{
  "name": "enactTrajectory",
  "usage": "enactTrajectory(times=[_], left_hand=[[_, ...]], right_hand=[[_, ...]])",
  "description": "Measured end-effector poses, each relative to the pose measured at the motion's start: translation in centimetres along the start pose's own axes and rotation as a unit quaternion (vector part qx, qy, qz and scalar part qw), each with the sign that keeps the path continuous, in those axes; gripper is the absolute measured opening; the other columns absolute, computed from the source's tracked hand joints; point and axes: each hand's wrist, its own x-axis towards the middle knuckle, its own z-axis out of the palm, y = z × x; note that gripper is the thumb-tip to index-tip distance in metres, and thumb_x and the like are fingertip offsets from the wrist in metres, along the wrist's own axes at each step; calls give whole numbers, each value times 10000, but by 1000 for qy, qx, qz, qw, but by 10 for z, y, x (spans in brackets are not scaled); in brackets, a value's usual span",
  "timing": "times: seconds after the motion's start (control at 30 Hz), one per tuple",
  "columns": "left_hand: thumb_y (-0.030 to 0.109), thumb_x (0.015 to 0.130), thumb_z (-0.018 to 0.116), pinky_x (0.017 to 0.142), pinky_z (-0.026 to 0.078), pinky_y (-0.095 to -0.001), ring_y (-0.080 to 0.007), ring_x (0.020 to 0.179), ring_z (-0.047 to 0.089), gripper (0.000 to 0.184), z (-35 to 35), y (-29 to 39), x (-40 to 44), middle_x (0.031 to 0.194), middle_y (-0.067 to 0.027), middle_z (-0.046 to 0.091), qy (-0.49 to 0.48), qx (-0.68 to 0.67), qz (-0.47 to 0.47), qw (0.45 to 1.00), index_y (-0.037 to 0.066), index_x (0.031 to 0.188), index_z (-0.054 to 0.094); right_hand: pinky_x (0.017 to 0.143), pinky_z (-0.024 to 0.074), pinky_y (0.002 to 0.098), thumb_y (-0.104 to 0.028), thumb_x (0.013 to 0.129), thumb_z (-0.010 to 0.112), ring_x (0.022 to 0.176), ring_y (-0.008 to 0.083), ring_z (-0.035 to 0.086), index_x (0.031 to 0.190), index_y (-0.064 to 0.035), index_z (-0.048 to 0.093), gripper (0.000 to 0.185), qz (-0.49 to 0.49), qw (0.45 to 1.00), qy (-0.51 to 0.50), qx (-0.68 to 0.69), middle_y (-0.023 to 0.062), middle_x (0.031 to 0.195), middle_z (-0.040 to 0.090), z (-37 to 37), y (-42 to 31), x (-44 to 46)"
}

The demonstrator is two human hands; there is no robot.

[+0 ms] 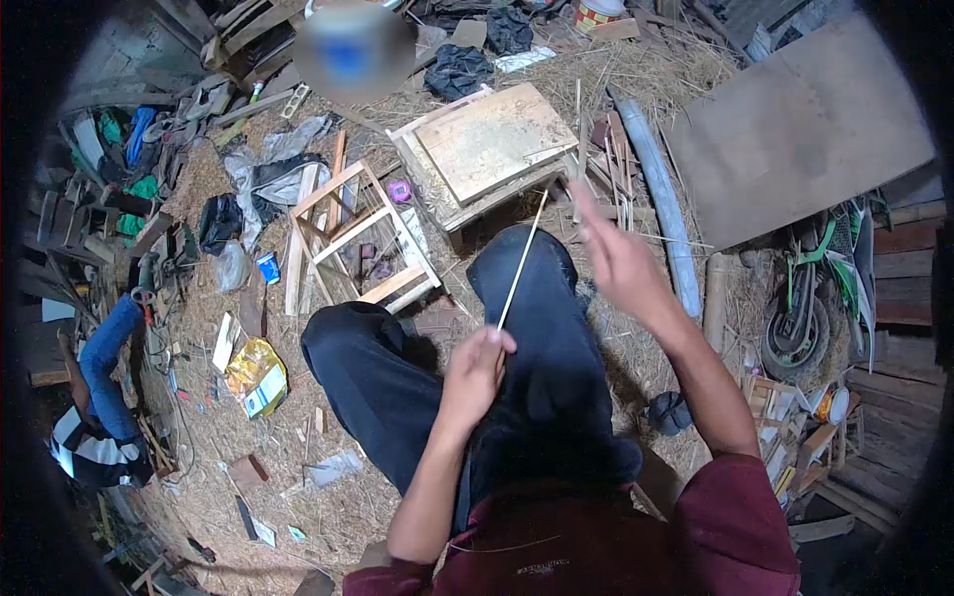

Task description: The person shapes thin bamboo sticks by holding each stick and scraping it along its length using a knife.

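Observation:
A thin pale wooden strip (522,263) slants upward over my right knee. Its lower end is pinched between the thumb and fingers of my left hand (475,375), which is closed. My right hand (621,266) is raised to the right of the strip's upper end. Motion smears its fingers, so I cannot make out whether it holds anything. A small dark shape near those fingertips is too blurred to name. Beyond my knees stands a low wooden worktable (497,144) with a board on top and debris scattered over it.
A small wooden frame (363,238) stands left of the worktable. On the right are a long grey pipe (656,199), a large flat board (800,129) and a green motorbike (810,288). A yellow bag (255,377) lies on the shaving-covered floor. Another person (99,427) is at far left.

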Motion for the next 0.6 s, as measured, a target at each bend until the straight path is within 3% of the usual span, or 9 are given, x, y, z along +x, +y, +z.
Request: enactTrajectory(times=[0.07,0.1,0.13,0.2,0.3,0.33,0.43,0.47,0.6], left_hand=[[250,1012,463,534,401,-330,-142,564,492,296,15,6,21,635,-42,512,54,193,148,968,26,863,584],[238,1010,459,563,413,-350,-154,586,509,293,21,8,26,655,-72,529,64,226,152,960,18,864,587],[227,1008,456,592,426,-370,-165,607,526,291,27,10,30,674,-103,546,73,258,156,951,11,864,589],[185,1006,444,605,424,-370,-157,610,517,276,30,9,29,689,-170,548,78,296,166,937,0,866,592],[165,1005,445,580,403,-333,-142,592,494,259,20,10,1,657,-152,537,34,270,97,957,0,859,582],[114,985,449,596,465,-435,-408,640,622,207,15,4,-7,692,-215,602,40,275,133,951,0,865,573],[92,982,455,545,440,-384,-314,564,617,192,6,-2,-30,651,-196,571,50,279,92,954,0,859,570],[78,980,460,498,397,-345,-237,496,576,173,7,-2,-38,594,-170,530,58,270,108,955,5,863,564],[83,983,465,470,384,-341,-225,438,525,152,-5,-1,-63,551,-147,503,59,304,63,949,15,882,556]], right_hand=[[601,538,477,-186,957,507,645,385,647,1488,-261,341,561,-81,995,-56,-10,206,819,672,9,-4,-17],[593,539,478,-202,952,521,650,381,648,1486,-284,346,568,-114,987,-108,-29,202,840,673,18,-1,-28],[574,534,482,-227,940,549,634,374,644,1477,-321,359,577,-62,971,-177,-146,196,768,645,17,-13,-35],[561,531,481,-227,938,556,615,375,637,1475,-324,361,580,-33,984,-139,-105,181,710,618,27,-3,-43],[543,526,477,-211,927,567,585,371,627,1477,-320,359,598,-30,992,-99,-73,165,650,588,32,5,-45],[543,527,477,-209,925,568,586,372,628,1477,-318,359,601,-36,992,-107,-60,166,654,591,31,5,-46],[546,532,479,-199,918,569,595,376,634,1475,-308,367,602,-38,988,-127,-80,173,681,605,29,-3,-50],[546,533,479,-198,918,569,594,377,634,1474,-308,369,600,-27,986,-131,-95,175,688,607,29,-6,-49],[542,535,483,-196,916,569,593,382,633,1473,-312,369,603,-19,985,-136,-106,182,706,610,33,-6,-47]])
